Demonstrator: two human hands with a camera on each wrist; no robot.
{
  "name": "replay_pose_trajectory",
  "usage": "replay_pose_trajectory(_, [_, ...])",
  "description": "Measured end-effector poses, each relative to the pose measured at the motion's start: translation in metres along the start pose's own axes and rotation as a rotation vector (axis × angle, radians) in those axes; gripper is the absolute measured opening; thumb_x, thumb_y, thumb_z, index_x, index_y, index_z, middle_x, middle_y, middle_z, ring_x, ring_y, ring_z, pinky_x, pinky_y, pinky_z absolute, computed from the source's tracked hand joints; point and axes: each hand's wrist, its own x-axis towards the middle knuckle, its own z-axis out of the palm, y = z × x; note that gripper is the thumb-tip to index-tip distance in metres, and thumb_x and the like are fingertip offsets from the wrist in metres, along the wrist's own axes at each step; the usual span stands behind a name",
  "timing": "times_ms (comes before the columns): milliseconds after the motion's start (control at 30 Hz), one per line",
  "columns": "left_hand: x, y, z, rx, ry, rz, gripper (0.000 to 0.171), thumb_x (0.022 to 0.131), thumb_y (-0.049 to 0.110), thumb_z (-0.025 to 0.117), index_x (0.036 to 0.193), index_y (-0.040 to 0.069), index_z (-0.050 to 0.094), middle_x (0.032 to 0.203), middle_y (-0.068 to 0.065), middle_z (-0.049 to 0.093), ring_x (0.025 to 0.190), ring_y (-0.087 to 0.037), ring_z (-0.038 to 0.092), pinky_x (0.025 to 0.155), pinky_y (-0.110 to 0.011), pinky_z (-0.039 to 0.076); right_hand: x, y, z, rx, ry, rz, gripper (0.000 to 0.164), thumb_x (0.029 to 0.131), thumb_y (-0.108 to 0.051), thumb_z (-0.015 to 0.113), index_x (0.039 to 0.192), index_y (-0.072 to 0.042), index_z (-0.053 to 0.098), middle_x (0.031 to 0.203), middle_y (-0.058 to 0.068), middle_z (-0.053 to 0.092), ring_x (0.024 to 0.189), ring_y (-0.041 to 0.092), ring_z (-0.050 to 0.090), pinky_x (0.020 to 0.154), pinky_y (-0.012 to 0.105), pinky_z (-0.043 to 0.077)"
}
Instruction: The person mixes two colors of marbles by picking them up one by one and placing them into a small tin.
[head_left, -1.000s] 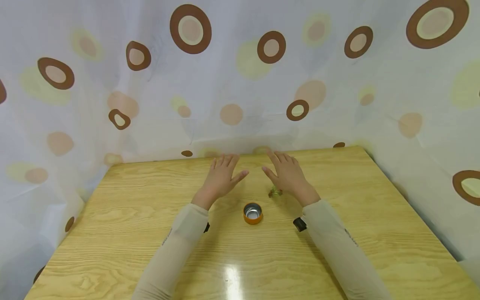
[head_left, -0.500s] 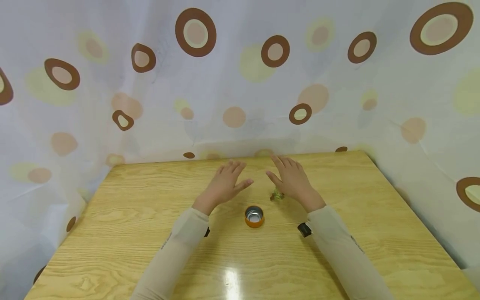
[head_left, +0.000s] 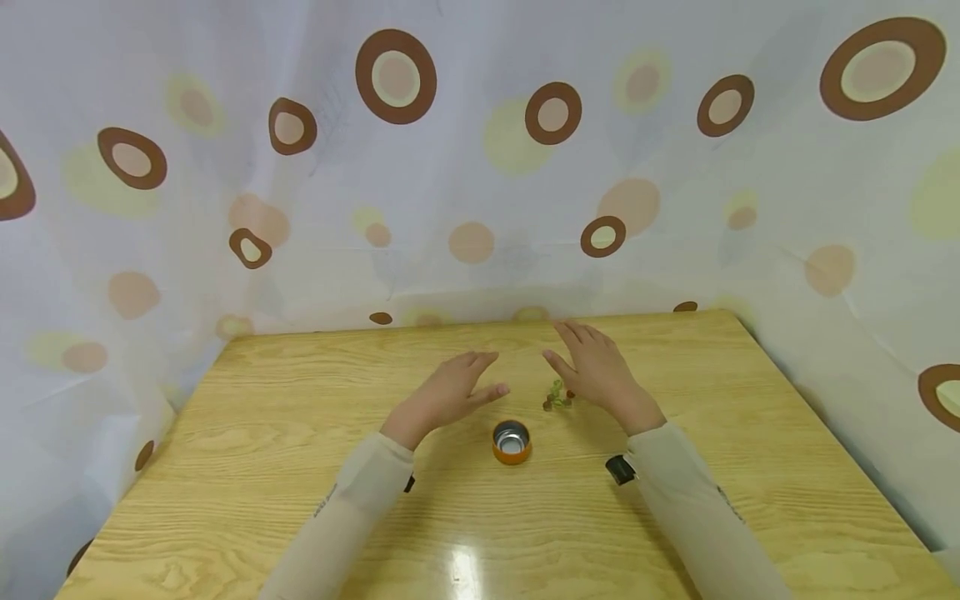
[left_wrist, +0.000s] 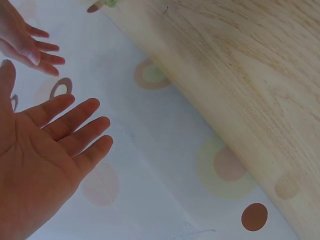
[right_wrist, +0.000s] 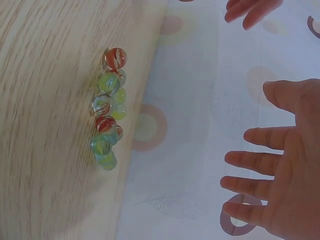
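Note:
My left hand (head_left: 446, 392) is held over the table with its fingers extended, holding nothing. Its palm (left_wrist: 40, 160) faces the camera in the left wrist view, fingers spread. Opposite it, my right hand (head_left: 603, 371) also has straight, parted fingers and holds nothing. In the head view several glass marbles (head_left: 557, 397) lie clustered just left of the right hand, which may hide part of them. The right wrist view shows red-swirled, clear, yellow and green marbles (right_wrist: 116, 58) close together. A small round orange cup (head_left: 512, 456) with a shiny metal inside stands upright between the forearms.
The light wooden table (head_left: 285, 467) reaches back to a white curtain (head_left: 480, 175) printed with brown, yellow and pink rings. That curtain also encloses both sides. A black wrist strap (head_left: 620, 469) shows beneath the right sleeve.
The left hand has turned so its fingers point more to the right. My right hand has shifted slightly right, uncovering more marbles. The whole head view has slid a little downward.

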Motion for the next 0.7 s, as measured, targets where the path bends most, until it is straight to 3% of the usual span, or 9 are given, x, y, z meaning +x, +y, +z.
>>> replay_pose_trajectory(367, [-0.005,0.01,0.009,0.015,-0.128,0.02,0.074,0.083,0.061,0.037,0.139,0.013,0.029,0.135,-0.012,0.037,0.122,-0.029,0.036,0.098,-0.043,0.03,-0.008,0.004,-0.001,-0.007,-0.004,0.013,0.06,0.092,-0.042,0.04,0.138,-0.005,0.027,0.136,0.019,0.033,0.123,0.039,0.029,0.097,0.055,0.021])
replay_pose_trajectory(700, [-0.009,0.019,0.017,0.058,-0.202,0.091,0.069,0.077,0.049,0.059,0.13,0.008,0.043,0.12,-0.007,0.05,0.107,-0.02,0.049,0.089,-0.032,0.04,-0.013,0.007,-0.004,-0.017,-0.018,0.023,0.061,0.092,-0.042,0.04,0.139,-0.005,0.026,0.136,0.019,0.033,0.123,0.038,0.029,0.097,0.054,0.021])
